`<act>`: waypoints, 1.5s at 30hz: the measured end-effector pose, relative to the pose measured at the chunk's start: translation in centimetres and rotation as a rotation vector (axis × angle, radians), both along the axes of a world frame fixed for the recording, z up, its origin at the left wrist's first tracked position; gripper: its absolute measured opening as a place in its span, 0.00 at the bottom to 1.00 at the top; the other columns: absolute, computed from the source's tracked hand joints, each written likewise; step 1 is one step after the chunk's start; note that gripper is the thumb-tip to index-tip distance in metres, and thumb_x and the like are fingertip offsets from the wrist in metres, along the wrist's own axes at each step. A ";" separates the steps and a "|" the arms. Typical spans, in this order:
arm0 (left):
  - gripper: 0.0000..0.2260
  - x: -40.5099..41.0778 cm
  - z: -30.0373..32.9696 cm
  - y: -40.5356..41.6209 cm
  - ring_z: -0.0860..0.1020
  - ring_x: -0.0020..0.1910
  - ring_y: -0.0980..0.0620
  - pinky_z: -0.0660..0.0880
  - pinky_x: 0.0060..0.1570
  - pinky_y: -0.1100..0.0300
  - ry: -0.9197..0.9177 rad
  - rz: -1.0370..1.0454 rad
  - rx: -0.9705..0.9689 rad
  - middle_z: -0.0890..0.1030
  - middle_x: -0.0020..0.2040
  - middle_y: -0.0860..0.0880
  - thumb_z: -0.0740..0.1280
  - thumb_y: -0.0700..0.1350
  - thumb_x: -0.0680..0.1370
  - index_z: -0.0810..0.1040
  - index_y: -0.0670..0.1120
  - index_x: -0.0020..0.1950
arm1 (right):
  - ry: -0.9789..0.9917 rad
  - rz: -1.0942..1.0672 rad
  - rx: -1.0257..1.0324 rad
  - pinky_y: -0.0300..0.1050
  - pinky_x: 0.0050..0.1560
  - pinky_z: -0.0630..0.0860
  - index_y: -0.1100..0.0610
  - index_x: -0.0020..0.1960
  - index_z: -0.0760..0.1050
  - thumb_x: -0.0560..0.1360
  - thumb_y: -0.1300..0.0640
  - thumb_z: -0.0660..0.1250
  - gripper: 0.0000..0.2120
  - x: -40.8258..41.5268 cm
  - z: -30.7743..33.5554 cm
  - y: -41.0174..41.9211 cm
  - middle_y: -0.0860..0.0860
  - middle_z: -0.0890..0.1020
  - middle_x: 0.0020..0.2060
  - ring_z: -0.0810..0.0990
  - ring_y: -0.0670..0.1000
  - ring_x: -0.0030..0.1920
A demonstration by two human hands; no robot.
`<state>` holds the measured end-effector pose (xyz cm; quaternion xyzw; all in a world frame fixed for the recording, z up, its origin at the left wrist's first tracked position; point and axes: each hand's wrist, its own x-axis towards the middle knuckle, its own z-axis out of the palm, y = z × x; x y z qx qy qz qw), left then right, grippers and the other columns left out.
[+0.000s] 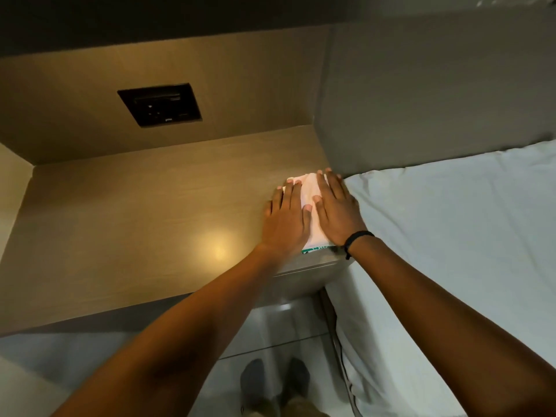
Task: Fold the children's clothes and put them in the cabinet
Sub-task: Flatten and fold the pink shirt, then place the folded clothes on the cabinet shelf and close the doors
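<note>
While both hands press down flat, the one folded garment (310, 212) sits on the wooden shelf (150, 221), at the shelf's right corner just beside the bed (451, 236). Left hand (285, 218) and right hand (337, 209) are spread open, palms down on the cloth, gripping nothing. Looks to me like the folding is basically done and this is the final smoothing. One white piece with a green edge, two hands, no other clothes in sight. Can't tell if more are left.
</note>
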<state>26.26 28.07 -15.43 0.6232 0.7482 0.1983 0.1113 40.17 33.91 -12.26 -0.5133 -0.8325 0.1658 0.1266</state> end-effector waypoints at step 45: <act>0.21 -7.1 47.3 -17.1 0.75 0.70 0.56 0.71 0.68 0.63 -0.608 -0.142 0.613 0.76 0.76 0.54 0.67 0.51 0.85 0.74 0.55 0.78 | 0.882 -0.136 -0.114 0.50 0.55 0.82 0.53 0.69 0.70 0.78 0.39 0.66 0.26 -4.4 45.3 -18.0 0.49 0.83 0.58 0.85 0.50 0.53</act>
